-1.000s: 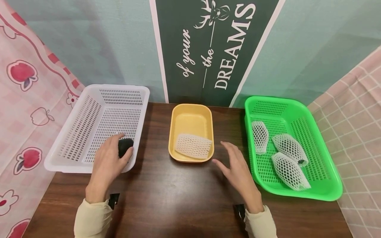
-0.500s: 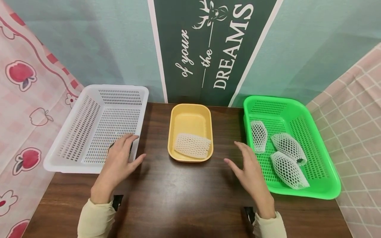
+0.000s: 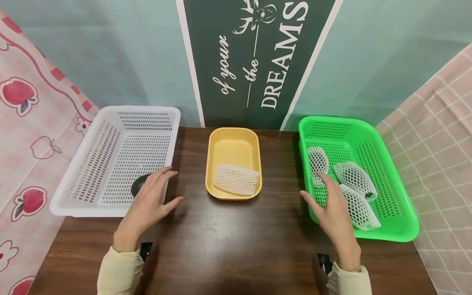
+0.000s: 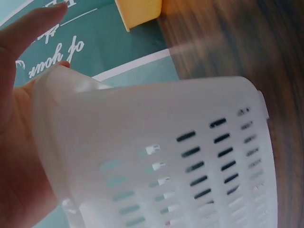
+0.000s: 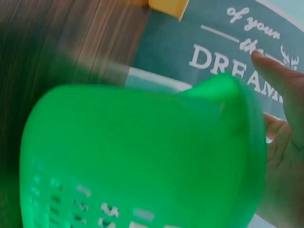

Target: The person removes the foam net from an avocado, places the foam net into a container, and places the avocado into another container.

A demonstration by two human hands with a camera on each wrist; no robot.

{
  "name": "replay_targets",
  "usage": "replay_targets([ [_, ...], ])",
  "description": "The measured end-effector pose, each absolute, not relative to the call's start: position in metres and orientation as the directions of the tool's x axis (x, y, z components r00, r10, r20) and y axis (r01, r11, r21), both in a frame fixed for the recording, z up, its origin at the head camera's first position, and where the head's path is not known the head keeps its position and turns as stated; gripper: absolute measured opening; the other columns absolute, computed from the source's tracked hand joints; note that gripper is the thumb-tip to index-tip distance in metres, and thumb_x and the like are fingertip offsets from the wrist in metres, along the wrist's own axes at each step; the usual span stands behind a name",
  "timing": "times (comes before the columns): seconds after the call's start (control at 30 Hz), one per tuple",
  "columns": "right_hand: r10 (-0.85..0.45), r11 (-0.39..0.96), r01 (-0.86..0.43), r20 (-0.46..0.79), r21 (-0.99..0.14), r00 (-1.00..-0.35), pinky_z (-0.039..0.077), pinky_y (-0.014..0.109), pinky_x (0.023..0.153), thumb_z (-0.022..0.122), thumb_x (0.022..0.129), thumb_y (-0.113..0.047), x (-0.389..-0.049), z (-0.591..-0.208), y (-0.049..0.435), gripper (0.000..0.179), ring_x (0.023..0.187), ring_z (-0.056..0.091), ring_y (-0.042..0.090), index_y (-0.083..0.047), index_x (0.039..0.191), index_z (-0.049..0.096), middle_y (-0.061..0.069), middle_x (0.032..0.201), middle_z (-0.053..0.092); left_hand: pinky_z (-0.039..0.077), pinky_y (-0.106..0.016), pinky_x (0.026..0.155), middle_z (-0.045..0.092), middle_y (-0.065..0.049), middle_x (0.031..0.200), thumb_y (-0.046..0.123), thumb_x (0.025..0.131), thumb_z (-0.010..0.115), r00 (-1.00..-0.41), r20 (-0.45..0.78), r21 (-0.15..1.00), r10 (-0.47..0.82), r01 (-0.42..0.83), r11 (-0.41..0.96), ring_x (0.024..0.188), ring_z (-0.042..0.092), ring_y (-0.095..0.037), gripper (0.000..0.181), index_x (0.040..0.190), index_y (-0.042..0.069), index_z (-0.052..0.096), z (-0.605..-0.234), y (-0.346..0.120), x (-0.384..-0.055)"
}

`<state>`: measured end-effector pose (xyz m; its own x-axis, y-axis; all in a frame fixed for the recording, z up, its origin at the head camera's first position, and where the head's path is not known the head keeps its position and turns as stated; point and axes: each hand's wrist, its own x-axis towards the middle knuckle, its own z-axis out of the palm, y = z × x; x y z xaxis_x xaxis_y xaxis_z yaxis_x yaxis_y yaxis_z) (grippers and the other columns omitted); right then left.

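My left hand [image 3: 147, 205] is over the near right corner of the white basket [image 3: 77, 172], fingers loosely extended and holding nothing. A dark oval object [image 3: 138, 185] lies in that basket, partly hidden behind the fingers. On the right, my other hand [image 3: 335, 213] reaches over the near left rim of the green basket [image 3: 400, 196], thumb and fingers spread apart. Inside it are three dark things in white foam net sleeves: one at the left [image 3: 318, 162], one in the middle [image 3: 355, 178], one nearest me [image 3: 359, 208], partly covered by the hand.
Between the baskets stands a yellow tray [image 3: 232, 149] with a flat white foam net sleeve [image 3: 237, 179] in it. All three containers sit on a dark wooden table [image 3: 228, 246]. A printed cloth [image 3: 250, 82] hangs behind them, with patterned cloths at both sides.
My left hand has let go of the dark oval object, which now lies in the white basket. My right hand has moved rightward from beside the yellow tray to over the green basket.
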<state>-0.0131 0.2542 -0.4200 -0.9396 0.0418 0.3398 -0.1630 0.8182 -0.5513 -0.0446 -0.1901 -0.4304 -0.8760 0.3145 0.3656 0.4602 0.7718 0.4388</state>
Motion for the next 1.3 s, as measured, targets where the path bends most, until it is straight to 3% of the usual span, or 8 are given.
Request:
replay_targets([
  [0.27,0.122,0.813,-0.041,0.238,-0.581,-0.964,0.033,0.068,0.104,0.07,0.093,-0.025,-0.009,-0.415,0.281,0.069,0.135,0.038,0.052,-0.001,0.149,0.038,0.032,0.146,0.042,0.035,-0.045,0.112,0.051,-0.019,0.142,0.015,0.069,0.088,-0.852,0.384,0.397,0.356,0.501,0.77,0.134,0.044,-0.036,0.069,0.129,0.003,0.056,-0.438,-0.198,-0.047],
  [0.77,0.184,0.855,0.06,0.192,-0.516,-0.964,0.028,0.07,0.104,0.069,0.094,-0.026,-0.002,-0.42,0.329,0.066,0.129,0.036,0.058,0.004,0.145,0.04,0.039,0.14,0.041,0.032,-0.049,0.116,0.048,-0.019,0.146,0.013,0.069,0.088,-0.862,0.345,0.388,0.372,0.492,0.78,0.138,0.04,-0.039,0.071,0.131,0.005,0.055,-0.441,-0.199,-0.048],
  [1.03,0.205,0.86,0.126,0.109,-0.495,-0.973,0.025,0.072,0.105,0.07,0.092,-0.032,-0.001,-0.426,0.351,0.075,0.13,0.031,0.061,0.008,0.145,0.036,0.044,0.141,0.034,0.034,-0.051,0.113,0.049,-0.018,0.146,0.014,0.068,0.089,-0.859,0.349,0.373,0.376,0.495,0.785,0.138,0.04,-0.038,0.071,0.13,0.005,0.056,-0.442,-0.198,-0.048],
  [1.3,0.184,0.868,0.168,-0.01,-0.468,-0.983,0.029,0.076,0.097,0.074,0.087,-0.041,-0.001,-0.431,0.359,0.088,0.127,0.031,0.062,0.008,0.147,0.032,0.044,0.143,0.028,0.035,-0.05,0.112,0.048,-0.016,0.146,0.016,0.069,0.088,-0.861,0.34,0.362,0.378,0.491,0.793,0.138,0.039,-0.037,0.071,0.13,0.007,0.056,-0.442,-0.198,-0.048],
])
